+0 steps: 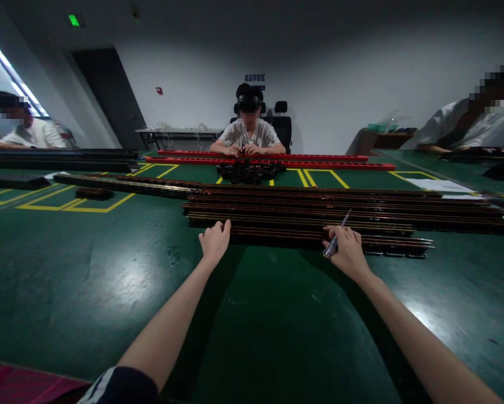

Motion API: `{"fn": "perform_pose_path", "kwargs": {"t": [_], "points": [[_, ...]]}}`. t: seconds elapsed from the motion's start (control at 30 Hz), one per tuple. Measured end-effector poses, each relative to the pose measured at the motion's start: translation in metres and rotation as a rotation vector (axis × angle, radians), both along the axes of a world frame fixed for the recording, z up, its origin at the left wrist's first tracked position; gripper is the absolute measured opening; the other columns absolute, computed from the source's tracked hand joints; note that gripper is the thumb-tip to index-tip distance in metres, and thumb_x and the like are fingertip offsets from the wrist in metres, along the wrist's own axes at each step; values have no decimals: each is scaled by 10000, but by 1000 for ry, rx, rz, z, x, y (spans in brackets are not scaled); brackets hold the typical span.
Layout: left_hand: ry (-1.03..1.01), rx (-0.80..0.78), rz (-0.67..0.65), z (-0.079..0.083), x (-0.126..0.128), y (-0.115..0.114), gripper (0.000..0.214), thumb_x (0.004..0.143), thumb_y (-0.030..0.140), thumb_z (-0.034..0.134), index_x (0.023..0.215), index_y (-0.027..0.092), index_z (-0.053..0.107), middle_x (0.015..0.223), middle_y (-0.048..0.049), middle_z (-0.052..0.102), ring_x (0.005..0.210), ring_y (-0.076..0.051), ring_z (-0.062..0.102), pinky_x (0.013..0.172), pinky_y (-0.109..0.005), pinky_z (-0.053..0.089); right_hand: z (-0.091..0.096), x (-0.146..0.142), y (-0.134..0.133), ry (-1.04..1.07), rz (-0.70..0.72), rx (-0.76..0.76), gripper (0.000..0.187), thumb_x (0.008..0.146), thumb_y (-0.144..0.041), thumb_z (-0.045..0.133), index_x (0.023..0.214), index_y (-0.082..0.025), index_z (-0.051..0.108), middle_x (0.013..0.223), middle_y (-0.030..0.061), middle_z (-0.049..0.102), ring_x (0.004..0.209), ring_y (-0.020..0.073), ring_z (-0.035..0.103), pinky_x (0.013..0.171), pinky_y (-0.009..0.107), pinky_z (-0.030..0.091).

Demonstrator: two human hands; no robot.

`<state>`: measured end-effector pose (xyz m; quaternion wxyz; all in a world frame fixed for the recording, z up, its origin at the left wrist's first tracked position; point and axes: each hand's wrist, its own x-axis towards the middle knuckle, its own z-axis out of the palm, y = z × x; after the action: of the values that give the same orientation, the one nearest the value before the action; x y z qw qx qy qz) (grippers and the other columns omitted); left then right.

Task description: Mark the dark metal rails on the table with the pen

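A stack of long dark rails (pixel 302 216) lies across the green table (pixel 109 269) in front of me. My left hand (pixel 214 241) rests on the near edge of the stack, its fingers curled over the nearest rail. My right hand (pixel 347 251) touches the same near edge further right and holds a thin silver tool (pixel 337 235) like a pen, its tip pointing up and away over the rails.
Long red rails (pixel 272 161) and a pile of small black parts (pixel 249 171) lie in front of a person seated opposite. More dark rails (pixel 58 160) lie at the left. Other people sit at the far left and far right. Yellow lines mark the table.
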<state>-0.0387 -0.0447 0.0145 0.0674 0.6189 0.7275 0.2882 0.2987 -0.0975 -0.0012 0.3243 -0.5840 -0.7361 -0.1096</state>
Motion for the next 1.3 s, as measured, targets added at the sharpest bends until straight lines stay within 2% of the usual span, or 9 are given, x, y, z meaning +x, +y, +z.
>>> {"fn": "perform_pose_path", "kwargs": {"t": [0.2, 0.33, 0.4, 0.47, 0.53, 0.67, 0.83, 0.93, 1.3], "points": [[-100, -42, -129, -2, 1, 2, 468, 928, 454, 296, 609, 202, 528, 693, -58, 658, 783, -239, 623, 958, -484, 363, 12, -9, -10, 143, 67, 40, 96, 850, -323, 490, 859, -228, 480, 1018, 77, 682, 916, 250, 581, 879, 417, 329], [-173, -34, -130, -3, -1, 3, 462, 931, 439, 315, 579, 205, 501, 624, -25, 623, 690, -209, 606, 956, -462, 369, 30, -35, -20, 227, 142, 101, 222, 893, -353, 431, 768, -230, 567, 767, 52, 692, 730, 213, 602, 889, 424, 353], [-209, -24, -125, -3, -2, 2, 451, 935, 422, 314, 591, 206, 511, 632, -22, 624, 688, -205, 606, 952, -449, 374, 38, -55, -22, 317, 236, 82, 283, 910, -401, 403, 778, -237, 591, 686, 43, 687, 752, 225, 612, 865, 420, 382], [-252, -22, -119, -2, -2, 1, 448, 939, 408, 311, 590, 206, 505, 649, -25, 627, 682, -201, 607, 946, -439, 378, 42, -77, -19, 462, 320, 23, 322, 915, -479, 391, 968, -237, 597, 659, 30, 687, 819, 243, 617, 830, 416, 417], [-289, -15, -100, -1, -2, 0, 440, 938, 388, 314, 576, 206, 488, 641, -24, 620, 659, -195, 603, 922, -423, 395, 42, -100, -11, 661, 428, -120, 407, 905, -555, 390, 1090, -227, 543, 702, 23, 693, 742, 218, 628, 772, 395, 462], [-338, 23, -107, -1, -4, 2, 402, 923, 346, 330, 583, 203, 491, 631, -23, 617, 635, -182, 596, 812, -362, 443, 36, -145, 13, 936, 575, -252, 496, 842, -659, 442, 1024, -213, 562, 703, 22, 663, 666, 185, 625, 670, 338, 499], [-346, 26, -89, -6, -6, 10, 385, 906, 355, 339, 617, 195, 535, 674, -39, 649, 653, -184, 611, 700, -305, 442, 33, -189, 34, 1193, 504, -296, 629, 756, -769, 428, 829, -180, 634, 667, 38, 639, 457, 121, 558, 417, 248, 394], [-359, 32, -99, -10, -9, 14, 386, 899, 373, 343, 626, 195, 549, 664, -39, 647, 645, -180, 612, 657, -284, 432, 30, -205, 35, 1302, 490, -330, 668, 690, -816, 450, 716, -171, 625, 594, 44, 626, 409, 120, 544, 368, 235, 365], [-525, 25, -208, -7, -20, 14, 359, 858, 347, 362, 606, 186, 561, 568, -4, 590, 587, -148, 575, 606, -250, 413, 16, -203, 26, 1305, 489, -363, 521, 692, -689, 604, 707, -170, 643, 615, 45, 653, 429, 122, 572, 372, 229, 393]]}}
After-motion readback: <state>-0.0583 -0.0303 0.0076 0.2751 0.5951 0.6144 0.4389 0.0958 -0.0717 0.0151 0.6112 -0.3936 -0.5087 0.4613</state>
